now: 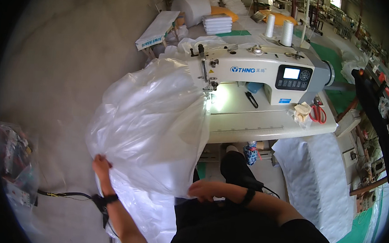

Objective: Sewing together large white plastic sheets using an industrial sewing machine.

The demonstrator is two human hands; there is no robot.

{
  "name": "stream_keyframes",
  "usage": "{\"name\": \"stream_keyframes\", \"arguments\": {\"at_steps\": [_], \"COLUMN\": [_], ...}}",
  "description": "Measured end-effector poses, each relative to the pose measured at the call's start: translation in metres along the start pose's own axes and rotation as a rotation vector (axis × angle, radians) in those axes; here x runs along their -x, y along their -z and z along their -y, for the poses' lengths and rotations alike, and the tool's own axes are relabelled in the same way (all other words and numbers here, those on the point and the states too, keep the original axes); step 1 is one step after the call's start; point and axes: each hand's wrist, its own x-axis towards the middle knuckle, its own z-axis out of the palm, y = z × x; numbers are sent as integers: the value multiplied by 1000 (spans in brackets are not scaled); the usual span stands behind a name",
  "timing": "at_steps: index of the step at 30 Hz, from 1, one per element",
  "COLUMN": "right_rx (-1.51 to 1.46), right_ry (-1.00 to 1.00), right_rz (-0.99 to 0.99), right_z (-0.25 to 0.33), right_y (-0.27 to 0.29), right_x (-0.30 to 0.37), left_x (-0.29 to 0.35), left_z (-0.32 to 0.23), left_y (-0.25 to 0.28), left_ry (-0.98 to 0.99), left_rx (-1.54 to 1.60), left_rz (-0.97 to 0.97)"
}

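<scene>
A person's left hand (103, 164) grips the outer edge of a translucent plastic sheet (155, 114), fingers closed, while the right hand (202, 191), fingers curled, pinches its lower corner. The plastic billows off the table's (248, 123) left end, beside a white sewing machine (246, 67); red-handled scissors (318, 114) lie at right.

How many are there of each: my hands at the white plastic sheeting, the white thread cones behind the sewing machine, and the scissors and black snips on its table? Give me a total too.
Hands at the white plastic sheeting: 2
White thread cones: 2
Red-handled scissors: 1
Black snips: 1
Total: 6
</scene>
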Motion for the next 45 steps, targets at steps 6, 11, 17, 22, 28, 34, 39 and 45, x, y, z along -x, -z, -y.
{"name": "stream_keyframes", "arguments": {"at_steps": [6, 11, 17, 22, 28, 34, 39, 45], "right_rx": [176, -291, -827, -127, -544, 229, -3, -304], "right_ry": [304, 358, 390, -65, 394, 320, 629, 560], "right_rz": [-1082, -658, 69, 121, -634, -1174, -1206, -970], "right_z": [-38, -8, -29, -57, -28, -2, -4, -11], "right_y": [23, 24, -5, 6, 24, 39, 43, 62], "right_x": [-64, -84, 10, 34, 1, -12, -11, -7], "left_x": [-24, 41, 21, 47, 184, 205, 219, 243], "left_z": [-84, -172, -171, -208, -234, -240, -261, -281], "left_y": [-3, -116, -122, -80, -80, -87, -81, -92], "left_ry": [-361, -415, -286, -484, -1001, -770, -1038, -810], "left_rx": [-216, -283, -444, -336, -135, -280, -123, -28], "left_rz": [-269, 493, 437, 392, 51, 379, 330, 720]}}
